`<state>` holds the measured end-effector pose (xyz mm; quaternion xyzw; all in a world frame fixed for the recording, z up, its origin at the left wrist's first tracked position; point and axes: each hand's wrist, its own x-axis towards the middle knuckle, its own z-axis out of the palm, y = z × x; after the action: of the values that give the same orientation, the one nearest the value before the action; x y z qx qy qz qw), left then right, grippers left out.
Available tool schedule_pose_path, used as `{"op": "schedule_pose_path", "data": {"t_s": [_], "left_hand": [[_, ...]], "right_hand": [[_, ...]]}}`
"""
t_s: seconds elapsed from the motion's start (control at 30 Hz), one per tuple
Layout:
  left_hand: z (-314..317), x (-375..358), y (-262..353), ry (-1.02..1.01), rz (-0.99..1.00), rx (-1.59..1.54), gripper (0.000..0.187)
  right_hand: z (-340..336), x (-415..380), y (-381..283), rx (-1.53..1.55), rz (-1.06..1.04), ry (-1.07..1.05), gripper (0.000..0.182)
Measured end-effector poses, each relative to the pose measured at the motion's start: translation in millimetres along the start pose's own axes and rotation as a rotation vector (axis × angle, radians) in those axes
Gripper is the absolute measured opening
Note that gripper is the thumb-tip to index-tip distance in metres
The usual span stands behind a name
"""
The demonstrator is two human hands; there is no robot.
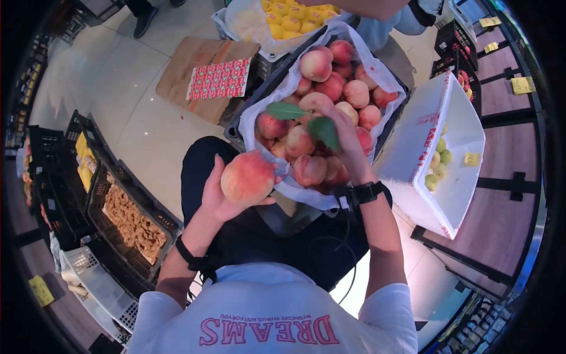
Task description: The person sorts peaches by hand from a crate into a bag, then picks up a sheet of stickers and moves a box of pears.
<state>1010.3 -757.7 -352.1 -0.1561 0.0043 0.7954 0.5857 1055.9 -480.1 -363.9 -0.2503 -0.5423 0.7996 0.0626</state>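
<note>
A large pink and yellow peach (247, 179) rests in my left hand (213, 192), its fingers curled round the side and underside. My right hand (348, 141) is over the crate, its fingers closed on a sprig with green leaves (323, 133); the fingertips are partly hidden. Below it, several peaches (315, 65) fill a dark crate (234, 134) lined with white paper (377, 65). The crate stands right in front of my knees. My left hand is just outside its near left edge.
Left of the crate lies cardboard (183, 68) with a sheet of red stickers (219, 79). Yellow-wrapped fruit (289, 20) sits beyond, by another person's arm (368, 7). A white foam box (407, 153) with green fruit stands right; ginger (132, 221) fills a black crate at left.
</note>
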Motion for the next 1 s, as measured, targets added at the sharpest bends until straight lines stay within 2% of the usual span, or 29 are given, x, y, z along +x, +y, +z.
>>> {"op": "schedule_pose_path", "data": {"t_s": [0.17, 0.27, 0.33, 0.47, 0.63, 0.77, 0.87, 0.9, 0.93, 0.97, 1.0], "left_hand": [[1.9, -1.9, 1.0, -0.131, 0.001, 0.240, 0.087], [6.0, -2.2, 1.7, -0.143, 0.025, 0.397, 0.088], [5.7, -2.3, 3.3, -0.185, 0.047, 0.497, 0.084], [9.9, -0.8, 1.4, -0.054, 0.047, 0.496, 0.081], [9.4, 1.1, -1.7, 0.011, 0.046, 0.588, 0.080], [5.3, 7.2, -5.3, 0.024, 0.124, 0.630, 0.078], [12.6, 14.1, -11.7, 0.046, 0.200, 0.669, 0.077], [16.2, 17.9, -13.6, 0.062, 0.223, 0.699, 0.078], [18.2, 20.0, -14.3, 0.079, 0.248, 0.728, 0.079], [15.5, 19.8, -12.1, 0.072, 0.239, 0.632, 0.070], [15.1, 20.7, -12.7, 0.087, 0.251, 0.656, 0.069]], "right_hand": [[17.5, 24.7, 1.8, -1.044, -0.560, 0.256, 0.068], [29.2, 25.6, -8.2, -1.272, -0.469, 0.170, 0.066], [34.8, 28.4, -11.1, -1.284, -0.360, 0.156, 0.066], [41.5, 36.8, -12.2, -1.382, -0.270, 0.116, 0.066], [39.9, 44.0, -1.1, -1.494, -0.329, 0.089, 0.065], [34.9, 39.7, -1.8, -1.481, -0.372, 0.055, 0.063], [33.8, 26.2, -3.3, -1.449, -0.492, 0.129, 0.056], [33.1, 18.8, -5.6, -1.411, -0.581, 0.168, 0.052], [35.3, 8.4, -11.2, -1.316, -0.574, 0.142, 0.054], [38.5, -3.2, -17.8, -1.222, -0.568, 0.115, 0.056], [40.3, -13.8, -20.2, -1.128, -0.563, 0.087, 0.057]]}}
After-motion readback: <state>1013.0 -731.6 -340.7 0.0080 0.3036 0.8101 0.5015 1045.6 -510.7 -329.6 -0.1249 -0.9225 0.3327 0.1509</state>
